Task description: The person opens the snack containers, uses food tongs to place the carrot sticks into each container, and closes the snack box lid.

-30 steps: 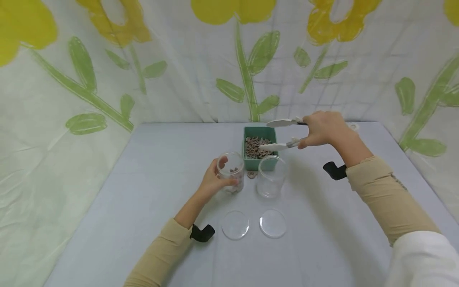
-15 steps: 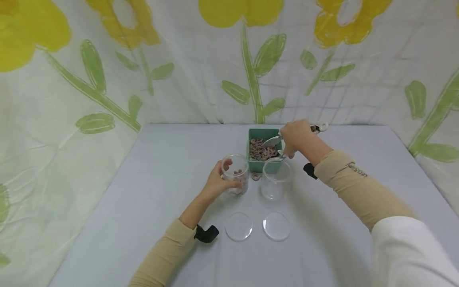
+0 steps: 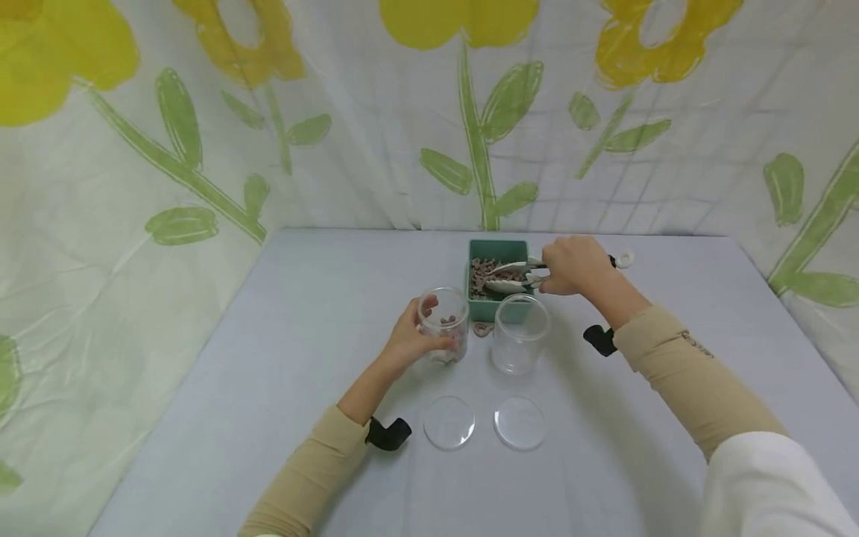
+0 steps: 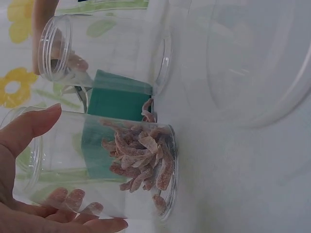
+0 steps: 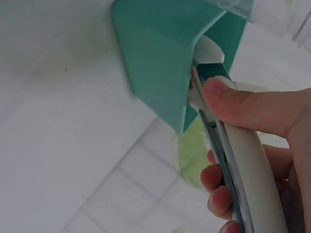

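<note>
My left hand (image 3: 408, 339) grips a clear jar (image 4: 68, 160) standing on the table, thumb on one side and fingers round the other. Brownish dried strips (image 4: 141, 155) lie in the bottom of that jar. With my right hand (image 3: 573, 267) I hold white-handled tongs (image 5: 252, 179), their tips down inside a green bin (image 3: 499, 309) at the back. More strips (image 3: 479, 276) fill the bin's floor; whether the tips pinch any is too small to tell. Just right of the gripped jar stands a second clear jar (image 3: 520, 347), with nothing seen inside.
Two clear round lids (image 3: 449, 423) (image 3: 520, 423) lie side by side in front of the jars. One loose strip (image 3: 482, 329) rests on the table before the bin. Behind the table hangs a flower-printed curtain (image 3: 376, 149).
My right hand has lowered the tongs into the green bin, and their arms, spread wide before, are now closer together. The left hand keeps its hold on the jar.
</note>
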`<action>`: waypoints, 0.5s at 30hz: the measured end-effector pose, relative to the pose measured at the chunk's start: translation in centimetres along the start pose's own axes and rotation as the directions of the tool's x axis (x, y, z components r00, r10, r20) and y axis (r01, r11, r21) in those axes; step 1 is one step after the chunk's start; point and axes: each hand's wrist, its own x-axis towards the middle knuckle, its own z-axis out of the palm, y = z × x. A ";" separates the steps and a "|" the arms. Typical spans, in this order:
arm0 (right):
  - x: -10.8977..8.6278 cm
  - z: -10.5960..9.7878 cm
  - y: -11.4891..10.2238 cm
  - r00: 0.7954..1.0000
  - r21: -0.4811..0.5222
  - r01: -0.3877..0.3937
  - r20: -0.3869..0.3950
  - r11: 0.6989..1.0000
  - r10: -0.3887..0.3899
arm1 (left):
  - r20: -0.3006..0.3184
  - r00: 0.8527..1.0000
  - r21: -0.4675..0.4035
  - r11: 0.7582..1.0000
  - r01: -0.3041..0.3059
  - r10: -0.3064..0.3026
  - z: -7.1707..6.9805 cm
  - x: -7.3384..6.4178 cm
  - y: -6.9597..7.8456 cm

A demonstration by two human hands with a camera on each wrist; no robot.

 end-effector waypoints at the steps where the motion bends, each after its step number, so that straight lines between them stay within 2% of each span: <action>1: -0.1 0.0 0.1 1.000 0.014 -0.003 -0.004 1.000 0.003 | 0.004 1.000 0.001 1.000 0.000 0.000 0.0 0.0 0.0; 12: -1.5 0.1 1.3 0.998 0.125 -0.059 0.011 0.990 0.058 | 0.010 1.000 0.027 0.999 0.024 -0.024 -0.2 0.2 0.6; 15: -1.8 -0.1 1.6 0.998 0.144 -0.067 -0.010 0.987 0.070 | 0.014 1.000 0.048 0.999 0.015 -0.016 -0.2 0.4 0.7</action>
